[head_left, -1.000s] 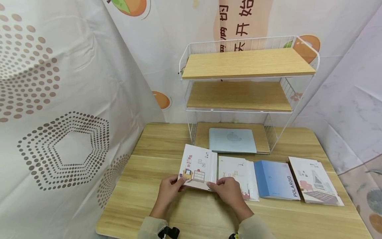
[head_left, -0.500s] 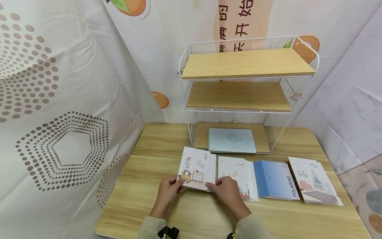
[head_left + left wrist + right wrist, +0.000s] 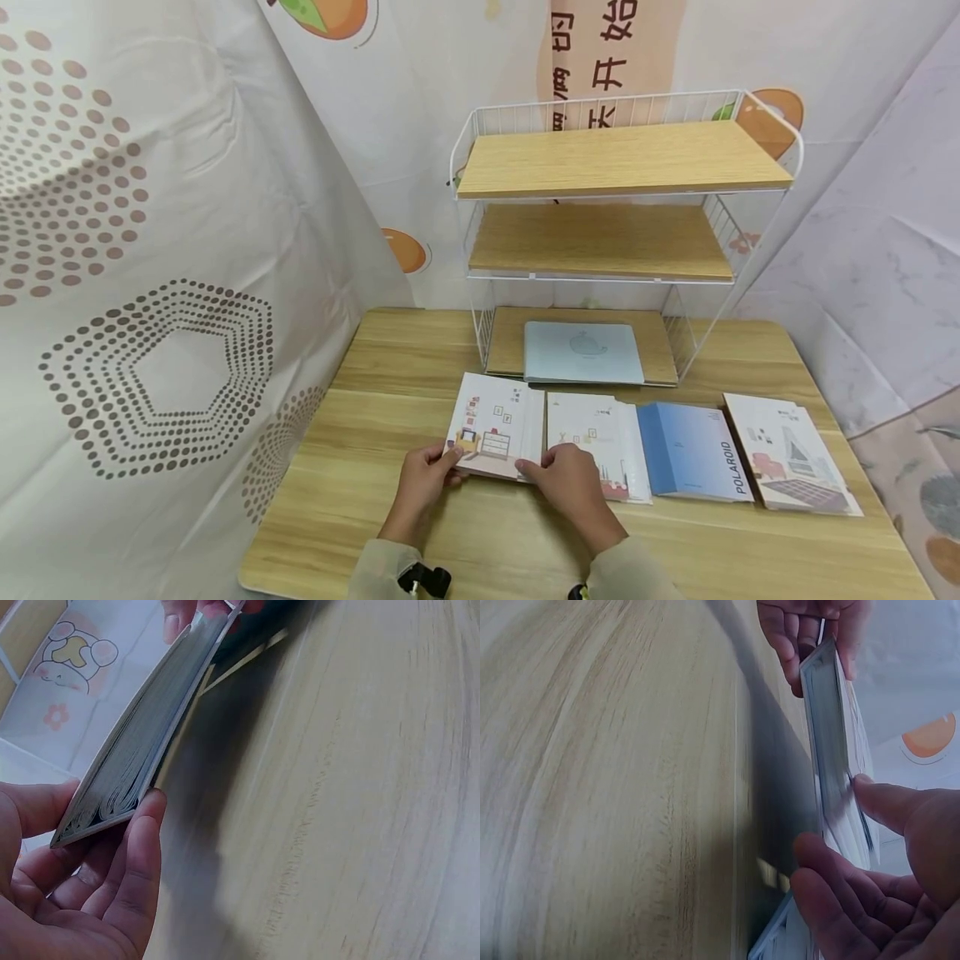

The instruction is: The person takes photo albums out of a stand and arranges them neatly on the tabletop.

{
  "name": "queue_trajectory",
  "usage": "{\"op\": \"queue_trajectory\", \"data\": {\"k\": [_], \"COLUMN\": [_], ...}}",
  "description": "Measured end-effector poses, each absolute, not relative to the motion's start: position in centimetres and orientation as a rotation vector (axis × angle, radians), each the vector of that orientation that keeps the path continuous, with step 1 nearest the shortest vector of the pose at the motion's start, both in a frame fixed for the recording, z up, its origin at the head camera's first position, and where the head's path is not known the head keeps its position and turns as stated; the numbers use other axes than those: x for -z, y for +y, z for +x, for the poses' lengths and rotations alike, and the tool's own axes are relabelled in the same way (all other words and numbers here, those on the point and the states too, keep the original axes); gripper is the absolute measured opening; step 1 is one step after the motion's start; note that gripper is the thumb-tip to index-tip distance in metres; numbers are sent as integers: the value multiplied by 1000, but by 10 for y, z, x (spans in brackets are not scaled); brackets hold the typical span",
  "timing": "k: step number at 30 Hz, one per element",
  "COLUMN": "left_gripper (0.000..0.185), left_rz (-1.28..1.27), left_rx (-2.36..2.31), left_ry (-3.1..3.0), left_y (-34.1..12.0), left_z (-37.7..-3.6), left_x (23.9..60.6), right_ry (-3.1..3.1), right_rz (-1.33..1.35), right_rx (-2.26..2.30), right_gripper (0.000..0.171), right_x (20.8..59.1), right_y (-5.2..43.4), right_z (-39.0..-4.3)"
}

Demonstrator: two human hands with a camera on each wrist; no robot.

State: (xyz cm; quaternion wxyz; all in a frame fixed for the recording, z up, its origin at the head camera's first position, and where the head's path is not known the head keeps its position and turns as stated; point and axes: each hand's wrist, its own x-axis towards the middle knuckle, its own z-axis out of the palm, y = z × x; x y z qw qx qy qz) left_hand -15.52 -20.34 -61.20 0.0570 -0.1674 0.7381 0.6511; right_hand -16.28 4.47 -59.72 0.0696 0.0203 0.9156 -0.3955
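Both hands hold a white photo album (image 3: 489,429) with furniture drawings on its cover. My left hand (image 3: 422,483) pinches its near left corner, thumb on top and fingers beneath. At the near right corner my right hand (image 3: 567,483) grips it the same way. The wrist views show the page edges of the album (image 3: 150,724) between its covers, and a dark shadow below its near edge. Just right of it lies a second white album (image 3: 588,425), partly behind my right hand. The underside of the held album is hidden in the head view.
Further right lie a blue album marked POLAROID (image 3: 697,454) and another white album (image 3: 795,458). Behind them stands a white wire rack with three wooden shelves (image 3: 600,242). A pale blue album with a whale (image 3: 581,352) lies on its bottom shelf. Bare wooden tabletop (image 3: 360,433) extends left.
The held album has come down slightly, its far edge shifting a little toward me. Both hands keep their grip and have barely moved. The other albums stay put.
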Motion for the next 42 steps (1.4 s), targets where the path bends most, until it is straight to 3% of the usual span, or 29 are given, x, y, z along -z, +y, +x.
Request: {"op": "queue_trajectory", "data": {"k": [13, 28, 42], "left_gripper": [28, 31, 29], "left_rz": [-500, -503, -508], "left_rx": [-1998, -1997, -1938], "left_ry": [2234, 2203, 2272], "left_y": [-199, -206, -193], "left_z": [-146, -155, -152], "left_x": [584, 629, 629], "right_ry": [2759, 2786, 2794], "right_rz": [32, 67, 149], "right_rx": [1193, 1195, 1249], "right_gripper": [45, 14, 8], "right_x": [598, 595, 595], "right_y": [40, 46, 57], "right_z": [-162, -162, -161]}}
